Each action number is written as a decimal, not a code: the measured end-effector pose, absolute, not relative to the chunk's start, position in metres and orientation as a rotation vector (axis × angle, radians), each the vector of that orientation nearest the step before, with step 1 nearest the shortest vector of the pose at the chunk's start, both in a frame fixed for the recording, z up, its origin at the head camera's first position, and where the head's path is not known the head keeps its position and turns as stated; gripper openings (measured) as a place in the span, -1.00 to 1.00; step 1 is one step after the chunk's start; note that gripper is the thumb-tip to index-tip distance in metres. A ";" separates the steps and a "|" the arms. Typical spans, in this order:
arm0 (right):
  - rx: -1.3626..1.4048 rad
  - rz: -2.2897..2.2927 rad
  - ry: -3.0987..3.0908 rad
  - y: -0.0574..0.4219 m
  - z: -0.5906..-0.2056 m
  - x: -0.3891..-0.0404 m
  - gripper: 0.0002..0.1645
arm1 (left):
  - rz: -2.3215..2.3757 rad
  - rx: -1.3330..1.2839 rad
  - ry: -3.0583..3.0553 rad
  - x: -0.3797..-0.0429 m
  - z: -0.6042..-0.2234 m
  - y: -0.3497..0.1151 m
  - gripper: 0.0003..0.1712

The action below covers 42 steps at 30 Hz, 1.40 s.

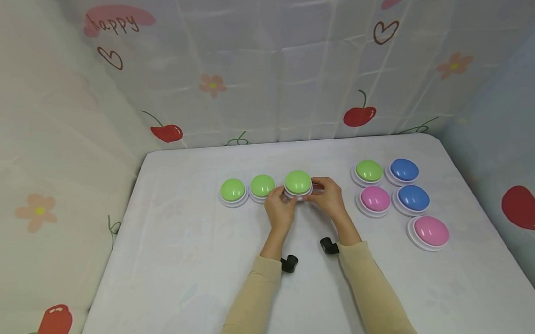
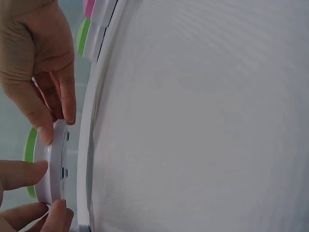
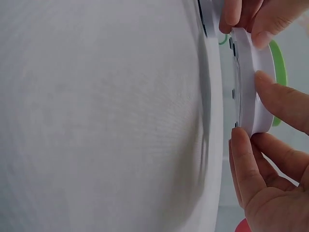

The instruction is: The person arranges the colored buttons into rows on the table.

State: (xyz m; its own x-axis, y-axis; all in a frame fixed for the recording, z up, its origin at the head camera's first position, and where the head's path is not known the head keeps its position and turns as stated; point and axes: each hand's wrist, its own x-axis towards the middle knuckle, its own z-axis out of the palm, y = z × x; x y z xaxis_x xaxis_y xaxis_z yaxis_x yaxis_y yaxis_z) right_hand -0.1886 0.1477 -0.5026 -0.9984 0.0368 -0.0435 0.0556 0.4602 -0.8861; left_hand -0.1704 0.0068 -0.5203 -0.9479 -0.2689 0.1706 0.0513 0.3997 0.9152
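Between my two hands is a round push button with a green dome and a white base [image 1: 298, 182]. My left hand [image 1: 280, 210] pinches its left side, and my right hand [image 1: 328, 198] pinches its right side. Both wrist views show the white base [image 2: 49, 164] raised off the tabletop, thumbs on its near face and fingertips at its rim and underside. Small dark feet show beneath the base [image 3: 246, 82]. Just left of my left hand sits a second green button [image 1: 262, 186], and another green button [image 1: 232, 190] stands beside that one.
On the right of the white table [image 1: 173, 268] stand a green button [image 1: 369, 170], two blue buttons [image 1: 404, 169] and two pink buttons [image 1: 375, 198]. A printed curtain [image 1: 282, 88] hangs behind the table's far edge. Each wrist carries a small black camera [image 1: 289, 263].
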 end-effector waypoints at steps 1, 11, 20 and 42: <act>0.085 -1.617 2.668 0.147 -0.503 -0.189 -0.26 | -1.547 0.190 -2.379 -0.170 -0.521 0.007 -0.48; 0.073 -1.585 2.689 0.145 -0.510 -0.194 -0.26 | -1.492 0.176 -2.402 -0.169 -0.522 0.008 -0.50; 0.041 -1.501 2.738 0.145 -0.513 -0.199 -0.25 | -1.536 0.169 -2.362 -0.168 -0.525 0.009 -0.52; 0.069 -1.523 2.687 0.145 -0.522 -0.208 -0.25 | -1.578 0.202 -2.365 -0.168 -0.527 0.010 -0.45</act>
